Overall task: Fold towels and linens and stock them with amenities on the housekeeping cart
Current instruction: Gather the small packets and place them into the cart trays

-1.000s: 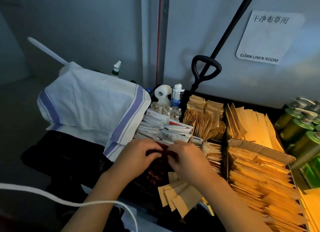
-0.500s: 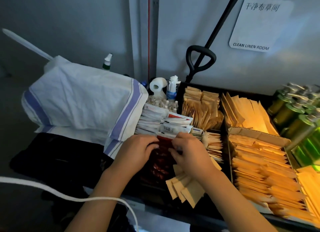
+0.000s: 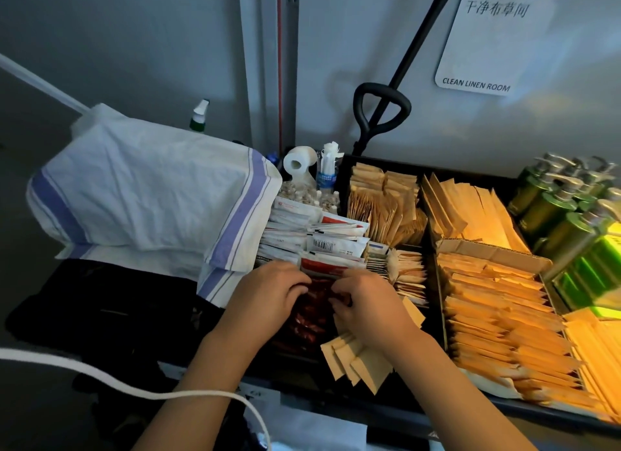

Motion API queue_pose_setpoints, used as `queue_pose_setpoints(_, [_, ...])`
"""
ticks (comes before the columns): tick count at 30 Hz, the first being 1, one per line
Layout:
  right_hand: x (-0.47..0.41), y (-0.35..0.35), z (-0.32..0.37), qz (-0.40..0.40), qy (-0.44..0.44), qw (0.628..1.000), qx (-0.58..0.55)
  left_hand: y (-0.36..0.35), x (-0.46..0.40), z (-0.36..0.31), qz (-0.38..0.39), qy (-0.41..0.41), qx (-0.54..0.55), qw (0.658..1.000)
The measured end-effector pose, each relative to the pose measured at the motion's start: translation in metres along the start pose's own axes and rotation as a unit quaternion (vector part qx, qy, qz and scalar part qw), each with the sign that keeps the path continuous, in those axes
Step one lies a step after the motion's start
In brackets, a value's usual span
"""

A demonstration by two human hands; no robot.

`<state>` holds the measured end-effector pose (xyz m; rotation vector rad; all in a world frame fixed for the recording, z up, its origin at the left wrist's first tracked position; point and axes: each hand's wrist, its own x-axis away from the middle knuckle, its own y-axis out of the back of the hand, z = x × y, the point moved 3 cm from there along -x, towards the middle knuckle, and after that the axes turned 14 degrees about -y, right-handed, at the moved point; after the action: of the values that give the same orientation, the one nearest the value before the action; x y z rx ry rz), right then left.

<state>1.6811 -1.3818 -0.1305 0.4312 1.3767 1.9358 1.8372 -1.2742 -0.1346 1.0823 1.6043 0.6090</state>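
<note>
Cart tray (image 3: 433,245) | left hand (image 3: 268,296) and right hand (image 3: 369,302) both pinch dark red sachets (image 3: 311,311) between them

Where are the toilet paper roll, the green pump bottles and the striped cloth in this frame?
toilet paper roll (image 3: 297,163), head view, on the roll's flat end beside the core hole.
green pump bottles (image 3: 551,212), head view, on one bottle's body.
striped cloth (image 3: 144,195), head view, on its white middle.

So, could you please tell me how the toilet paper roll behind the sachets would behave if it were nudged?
The toilet paper roll looks light and soft, so it would probably shift easily. It seems to lie on its side, so it may roll.
</note>
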Motion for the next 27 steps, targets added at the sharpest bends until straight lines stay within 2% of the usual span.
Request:
queue_pose_setpoints(6, [0.005,0.000,0.001,-0.025,0.012,0.999,-0.029,0.003,0.016,0.002,-0.021,0.020,-0.001,1.000])
queue_pose_setpoints(8, [0.004,-0.002,0.001,-0.004,0.015,0.999,-0.037,0.002,0.014,0.001,-0.016,0.027,-0.011,0.999])
queue_pose_setpoints(12, [0.003,-0.006,0.000,0.052,0.019,0.998,-0.009,-0.003,0.007,0.000,0.060,0.055,-0.043,0.996])
queue_pose_setpoints(14, [0.004,0.001,-0.004,0.051,0.027,0.998,-0.012,0.000,0.007,-0.002,0.079,0.051,-0.046,0.994])
queue_pose_setpoints(17, [0.007,0.021,-0.014,0.045,0.025,0.998,-0.038,0.015,0.013,-0.015,0.019,0.036,-0.010,0.999])
queue_pose_setpoints(22, [0.024,0.052,-0.034,0.146,0.025,0.988,-0.052,0.025,0.013,-0.057,-0.018,0.009,0.044,0.999])
queue_pose_setpoints(25, [0.035,0.062,-0.046,0.212,0.030,0.977,-0.024,0.012,0.014,-0.085,0.016,-0.005,0.072,0.997])
queue_pose_setpoints(27, [0.039,0.063,-0.051,0.219,0.044,0.974,0.022,-0.001,0.017,-0.097,0.048,0.004,0.079,0.996])
